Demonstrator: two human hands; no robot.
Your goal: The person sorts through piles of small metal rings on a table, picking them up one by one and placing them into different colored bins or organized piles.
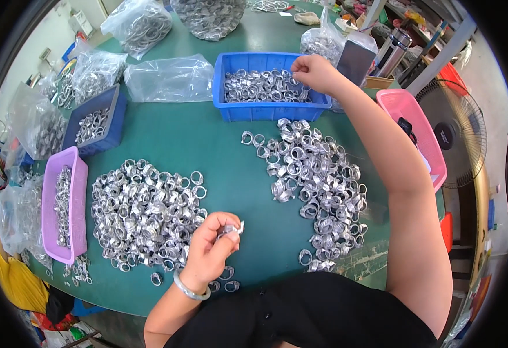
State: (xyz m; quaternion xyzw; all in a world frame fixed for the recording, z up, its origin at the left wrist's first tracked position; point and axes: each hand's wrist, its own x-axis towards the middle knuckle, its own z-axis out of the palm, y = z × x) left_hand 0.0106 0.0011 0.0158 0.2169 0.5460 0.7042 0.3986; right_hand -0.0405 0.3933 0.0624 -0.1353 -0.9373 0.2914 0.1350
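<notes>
My left hand (209,250), with a bangle on its wrist, is closed around a silver-coloured metal ring (238,228) that sticks out past the fingertips; more may be hidden in the palm. It hovers by the right edge of a wide pile of similar rings (144,211). My right hand (316,74) reaches over the right side of a blue plastic bin (271,111) at the far side. Its fingers are curled together, and whatever they may hold is hidden. Loose rings (260,86) cover the bin's floor. Nearer me, a second pile of rings (323,180) lies under my right forearm's left side.
At the left stand a pink-purple basket (80,203) and a dark blue bin (115,124), both with metal parts. A flat plastic bag (170,80) and filled bags (141,29) lie farther back. To the right are a pink basket (393,101) and a fan (448,133).
</notes>
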